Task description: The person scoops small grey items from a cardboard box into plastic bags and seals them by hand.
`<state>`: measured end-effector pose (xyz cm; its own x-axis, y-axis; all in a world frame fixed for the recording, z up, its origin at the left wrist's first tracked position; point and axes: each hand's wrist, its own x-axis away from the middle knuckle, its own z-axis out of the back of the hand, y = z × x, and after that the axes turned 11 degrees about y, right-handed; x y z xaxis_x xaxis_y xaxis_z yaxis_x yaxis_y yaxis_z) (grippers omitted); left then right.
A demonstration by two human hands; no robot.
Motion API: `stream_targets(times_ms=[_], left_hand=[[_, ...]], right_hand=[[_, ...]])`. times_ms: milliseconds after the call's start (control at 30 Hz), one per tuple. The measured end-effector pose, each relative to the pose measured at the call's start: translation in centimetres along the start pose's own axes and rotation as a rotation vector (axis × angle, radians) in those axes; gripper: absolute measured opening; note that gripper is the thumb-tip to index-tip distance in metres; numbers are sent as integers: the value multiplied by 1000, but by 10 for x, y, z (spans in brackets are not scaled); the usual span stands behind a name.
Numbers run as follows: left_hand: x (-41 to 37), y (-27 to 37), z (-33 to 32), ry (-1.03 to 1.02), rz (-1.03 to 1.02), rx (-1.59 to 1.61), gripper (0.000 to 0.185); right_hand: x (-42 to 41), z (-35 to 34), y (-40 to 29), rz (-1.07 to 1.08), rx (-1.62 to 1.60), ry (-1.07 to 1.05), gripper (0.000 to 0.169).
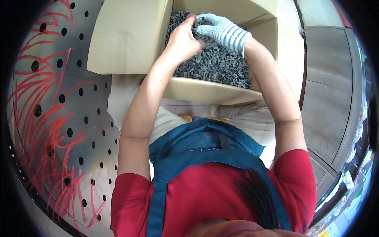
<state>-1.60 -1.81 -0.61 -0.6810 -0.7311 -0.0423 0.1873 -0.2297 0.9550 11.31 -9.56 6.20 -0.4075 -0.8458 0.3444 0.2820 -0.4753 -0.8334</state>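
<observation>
A cardboard box [213, 86] stands open before me, holding a deep layer of small, dark, curled dried pieces [216, 65] that look like wood ear fungus. My bare left hand [185, 40], with red nails, is over the pieces toward the far side of the box. Beside it is my right hand [223, 31], in a pale blue striped knit glove, its fingers bent toward the left fingertips. The hands meet or nearly meet. Some dark material shows between them, but whether either hand grips a piece is too small to tell.
A wide box flap [127, 38] folds out to the left. Farther left is a perforated metal panel [88, 118] crossed by red curved lines. On the right stands a grey wood-grain cabinet [328, 89]. My legs in pale trousers [251, 121] are close below the box.
</observation>
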Motion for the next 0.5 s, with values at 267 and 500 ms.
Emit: stream_targets(times_ms=[267,500], left_hand=[[0,-9,-3,-15,-27,-143,77],[-3,-4,-3,-18,12,-163,74]], right_hand=[[-40,19,35,164,66,295,32],[-30,75,176,-50,955,13,28]])
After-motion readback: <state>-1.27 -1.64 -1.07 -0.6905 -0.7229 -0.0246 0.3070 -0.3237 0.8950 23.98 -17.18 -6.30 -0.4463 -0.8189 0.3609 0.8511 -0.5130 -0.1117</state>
